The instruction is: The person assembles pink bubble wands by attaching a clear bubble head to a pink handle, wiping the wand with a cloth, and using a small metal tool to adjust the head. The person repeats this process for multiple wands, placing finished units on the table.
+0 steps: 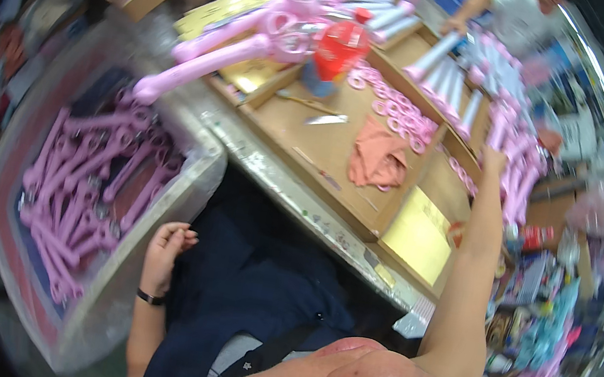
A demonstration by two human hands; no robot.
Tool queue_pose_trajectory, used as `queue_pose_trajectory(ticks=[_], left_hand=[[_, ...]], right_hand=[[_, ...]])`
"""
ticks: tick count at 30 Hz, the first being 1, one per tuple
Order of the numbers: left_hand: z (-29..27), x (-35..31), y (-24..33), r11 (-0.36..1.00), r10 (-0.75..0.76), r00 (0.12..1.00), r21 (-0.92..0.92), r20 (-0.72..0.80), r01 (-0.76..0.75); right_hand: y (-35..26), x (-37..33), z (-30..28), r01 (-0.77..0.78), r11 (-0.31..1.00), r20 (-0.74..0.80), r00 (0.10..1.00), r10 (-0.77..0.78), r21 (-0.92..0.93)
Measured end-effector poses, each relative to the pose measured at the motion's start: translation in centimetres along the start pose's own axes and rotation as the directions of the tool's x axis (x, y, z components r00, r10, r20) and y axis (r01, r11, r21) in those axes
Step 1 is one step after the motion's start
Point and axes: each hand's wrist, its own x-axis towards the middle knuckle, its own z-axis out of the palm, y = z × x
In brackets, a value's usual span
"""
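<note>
My left hand [170, 243] hovers in front of my dark trousers, beside the rim of a large plastic bin [205, 165]. Its fingers are curled and nothing shows in them. Many pink plastic wands [89, 172] with ring-shaped ends lie jumbled in that bin. Stretched far to the right, my right hand [493, 161] is at a heap of similar pink wands [523, 171]. The fingers close around the lower end of one pink wand [498, 126]; the fingertips are small and partly hidden.
A divided cardboard tray [301, 142] on the workbench holds pink rings [399, 113], an orange cloth [379, 155], a brush and a blade. A red bottle [341, 46] stands at its far edge. Across the bench, another person's hand [455, 26] touches pale tubes [435, 56].
</note>
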Motion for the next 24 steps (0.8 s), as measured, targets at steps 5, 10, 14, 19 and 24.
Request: queue_pose_trajectory(ticks=[5,10,14,19,24], left_hand=[[-5.6,-5.4,2.5,0.979,0.192,0.955,0.104,-0.226,-0.173],[-11.3,-7.3,4.5,0.941,0.241,0.885,-0.125,-0.399,-0.313],[-20.2,-4.7,3.4,0.990,0.015,0.896,0.130,-0.443,0.048],[-32.6,3.2,-3.3,0.500,-0.230,0.907,0.757,-0.352,0.420],[-33.3,10.3,-12.3,-0.057,-0.564,0.774,0.948,-0.288,0.312]], right_hand=[[5.2,3.0,2.4,0.150,0.989,0.108,0.983,-0.149,-0.001],[4.5,5.4,2.7,0.370,0.917,0.244,0.912,-0.328,-0.151],[0.4,1.5,0.8,0.411,0.873,0.227,0.906,-0.358,-0.263],[-6.8,-9.5,-6.4,0.750,0.653,0.114,0.662,-0.741,-0.106],[-7.1,-21.0,-15.9,0.879,0.462,0.160,0.476,-0.865,-0.113]])
